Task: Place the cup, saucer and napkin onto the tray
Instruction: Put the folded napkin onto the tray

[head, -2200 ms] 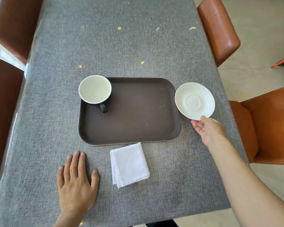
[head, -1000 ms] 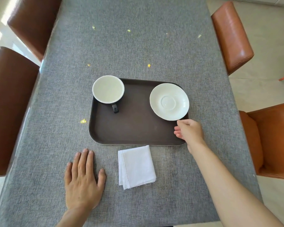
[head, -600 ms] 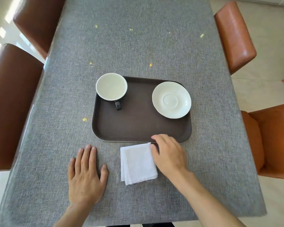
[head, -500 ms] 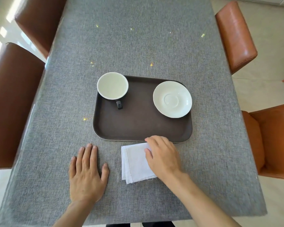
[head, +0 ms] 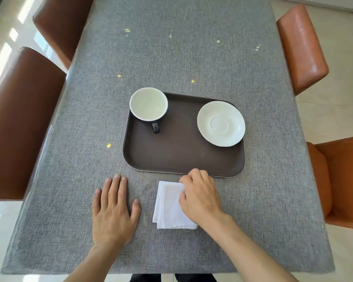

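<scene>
brown tray (head: 181,157) sits mid-table on the grey tablecloth (head: 171,58). the cup (head: 149,106) is in the tray's 10 o'clock corner, handle pointing to 6. the saucer (head: 221,123) is over at the tray's 2 o'clock side, right against the rim there. the napkin (head: 168,208), folded and white, lies on the cloth just off the tray's 6 o'clock edge. right hand (head: 200,197) lies on the napkin's 3 o'clock side with fingers curled onto the fabric, though i can't tell if it's really pinching it. left hand (head: 113,210) lies flat at 9 o'clock of the napkin, fingers spread, holding nothing.
</scene>
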